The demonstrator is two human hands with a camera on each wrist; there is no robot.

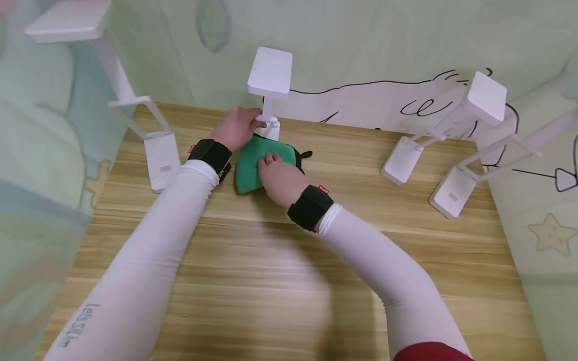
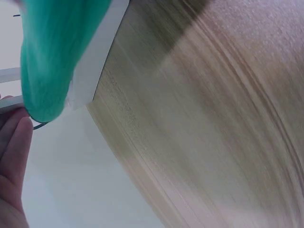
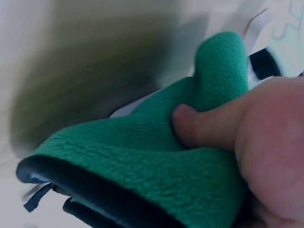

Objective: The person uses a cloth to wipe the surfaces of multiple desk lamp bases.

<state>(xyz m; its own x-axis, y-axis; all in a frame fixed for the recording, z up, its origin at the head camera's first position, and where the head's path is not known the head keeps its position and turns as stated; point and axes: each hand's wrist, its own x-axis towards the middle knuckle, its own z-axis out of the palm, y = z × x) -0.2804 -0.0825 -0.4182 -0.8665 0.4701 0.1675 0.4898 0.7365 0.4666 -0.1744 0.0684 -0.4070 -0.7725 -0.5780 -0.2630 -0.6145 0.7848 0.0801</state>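
While the left hand (image 1: 237,128) pinches the middle lamp (image 1: 270,72) low on its frame, we see the right hand (image 1: 282,183), fingers curled, seemingly gripping the green cloth (image 1: 248,168) over that lamp's base on the worktop (image 1: 239,276).

There's your cloth (image 1: 253,163), over the middle lamp's (image 1: 271,75) base on the bench (image 1: 244,301)! One lamp (image 1: 161,158) stands left; off to your right, another lamp (image 1: 402,160), then a fourth lamp (image 1: 453,191) nearer you.
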